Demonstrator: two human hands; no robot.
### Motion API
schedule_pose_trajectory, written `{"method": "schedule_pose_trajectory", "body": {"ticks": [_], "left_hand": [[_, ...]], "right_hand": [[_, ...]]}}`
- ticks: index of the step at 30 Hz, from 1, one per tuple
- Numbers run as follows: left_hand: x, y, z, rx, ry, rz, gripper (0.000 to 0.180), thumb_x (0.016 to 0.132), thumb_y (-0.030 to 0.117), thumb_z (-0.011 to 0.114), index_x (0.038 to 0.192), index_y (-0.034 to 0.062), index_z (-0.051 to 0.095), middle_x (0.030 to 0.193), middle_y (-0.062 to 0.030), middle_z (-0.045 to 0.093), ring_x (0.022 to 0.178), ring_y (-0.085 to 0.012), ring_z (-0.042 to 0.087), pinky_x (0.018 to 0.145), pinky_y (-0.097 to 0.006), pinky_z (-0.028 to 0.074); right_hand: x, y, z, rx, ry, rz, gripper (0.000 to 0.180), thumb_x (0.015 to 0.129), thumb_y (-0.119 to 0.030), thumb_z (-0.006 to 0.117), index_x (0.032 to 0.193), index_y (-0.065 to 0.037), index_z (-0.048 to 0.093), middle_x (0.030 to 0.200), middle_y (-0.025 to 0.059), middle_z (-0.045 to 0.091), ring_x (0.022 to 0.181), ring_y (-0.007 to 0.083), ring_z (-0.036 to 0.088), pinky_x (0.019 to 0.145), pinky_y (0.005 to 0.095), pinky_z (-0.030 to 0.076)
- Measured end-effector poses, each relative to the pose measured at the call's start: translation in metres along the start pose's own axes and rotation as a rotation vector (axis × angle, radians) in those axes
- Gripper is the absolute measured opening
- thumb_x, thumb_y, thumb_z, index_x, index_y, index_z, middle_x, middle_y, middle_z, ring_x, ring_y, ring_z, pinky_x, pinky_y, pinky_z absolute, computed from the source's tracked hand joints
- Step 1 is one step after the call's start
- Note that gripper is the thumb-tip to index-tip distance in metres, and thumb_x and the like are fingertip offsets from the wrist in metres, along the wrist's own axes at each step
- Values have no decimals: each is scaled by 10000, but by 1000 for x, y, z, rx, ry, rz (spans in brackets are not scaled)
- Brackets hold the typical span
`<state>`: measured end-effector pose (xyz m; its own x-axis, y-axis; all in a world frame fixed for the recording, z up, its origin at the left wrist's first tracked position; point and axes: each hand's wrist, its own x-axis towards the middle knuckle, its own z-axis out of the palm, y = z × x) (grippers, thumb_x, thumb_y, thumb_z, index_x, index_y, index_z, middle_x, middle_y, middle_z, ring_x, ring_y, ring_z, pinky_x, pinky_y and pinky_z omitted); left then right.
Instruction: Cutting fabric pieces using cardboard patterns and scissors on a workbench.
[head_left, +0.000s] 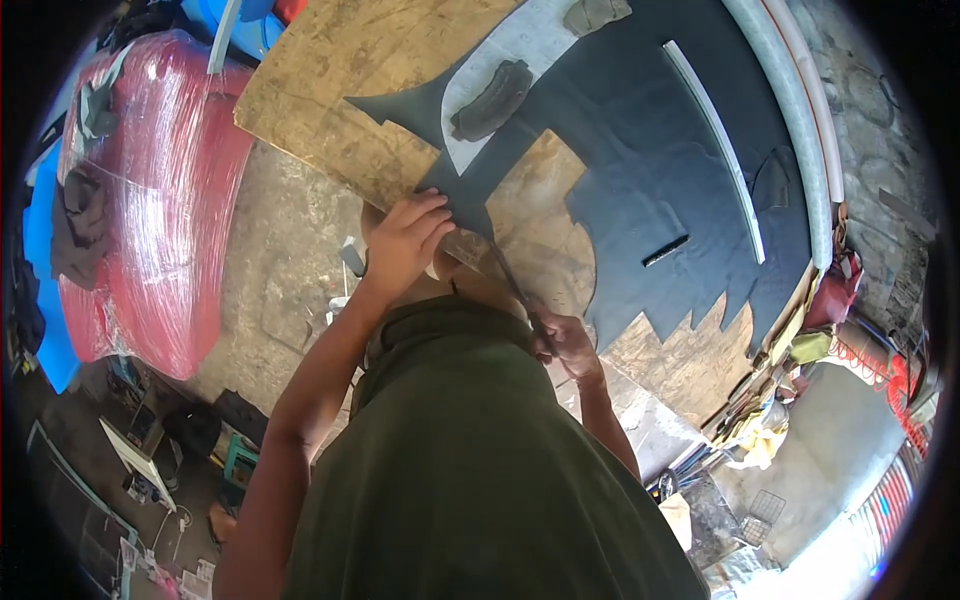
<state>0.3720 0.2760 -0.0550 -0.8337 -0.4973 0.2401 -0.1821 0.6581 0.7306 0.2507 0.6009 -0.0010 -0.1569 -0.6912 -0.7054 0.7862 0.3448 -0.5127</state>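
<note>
A large dark blue-grey sheet (pixel 640 130) of leather-like material, its near edge cut into notches and points, lies over a wooden table. My left hand (pixel 405 240) rests on a narrow strip of it at the table's near edge, fingers stretched over the material. Close to my body, my right hand (pixel 568 345) is closed around the handles of a pair of scissors (pixel 515 278). Their long dark blades point away toward the strip's end; whether they touch it I cannot tell. Farther off, a pale curved template (pixel 462 135) sits on the sheet under a dark curved block (pixel 492 100).
A long pale strip like a ruler (pixel 720 140) and a black pen (pixel 667 250) lie on the sheet. Bare plywood (pixel 350 80) shows at the far left. Rolls of material (pixel 800 110) line the right edge. A red plastic-wrapped bundle (pixel 160 200) stands at left.
</note>
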Motion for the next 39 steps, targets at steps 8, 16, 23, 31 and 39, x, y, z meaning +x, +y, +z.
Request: {"method": "schedule_pose_trajectory", "body": {"ticks": [8, 16, 23, 31, 39], "left_hand": [[1, 1, -1, -139, -2, -44, 189, 848, 71, 826, 1029, 37, 785, 1195, -52, 744, 1189, -268, 682, 972, -365, 552], [3, -1, -6, -102, -25, -31, 231, 823, 69, 843, 1045, 46, 784, 1192, -49, 734, 1190, -267, 681, 973, -366, 555], [5, 3, -6, -23, -34, -22, 288, 807, 82, 853, 1084, 64, 778, 1199, -37, 719, 1182, -263, 684, 964, -362, 558], [1, -3, -3, -11, -12, 3, 301, 814, 108, 830, 1108, 92, 766, 1196, -9, 712, 1181, -233, 681, 949, -342, 559], [0, -1, -2, -17, 20, -40, 236, 828, 118, 802, 1061, 104, 770, 1171, 12, 709, 1173, -217, 682, 919, -319, 564]], "right_hand": [[56, 14, 27, -205, 125, -316, 621, 917, 60, 672, 1519, -54, 571, 1176, 51, 747, 709, 74, 545, 574, 196, 391], [42, -18, 33, 0, 146, 31, 664, 886, 144, 697, 1518, 14, 540, 1222, 61, 717, 783, 56, 583, 721, 181, 462], [64, -12, 44, -48, 159, -208, 667, 896, 149, 656, 1529, -32, 550, 1027, 41, 742, 751, 52, 576, 614, 170, 392], [67, -28, 48, -43, 124, -38, 670, 925, 110, 610, 1543, -144, 565, 919, 30, 708, 666, 76, 529, 544, 166, 325], [80, -32, 51, -60, 150, 31, 661, 919, 91, 635, 1538, -134, 572, 943, 28, 703, 688, 76, 514, 577, 163, 347]]}}
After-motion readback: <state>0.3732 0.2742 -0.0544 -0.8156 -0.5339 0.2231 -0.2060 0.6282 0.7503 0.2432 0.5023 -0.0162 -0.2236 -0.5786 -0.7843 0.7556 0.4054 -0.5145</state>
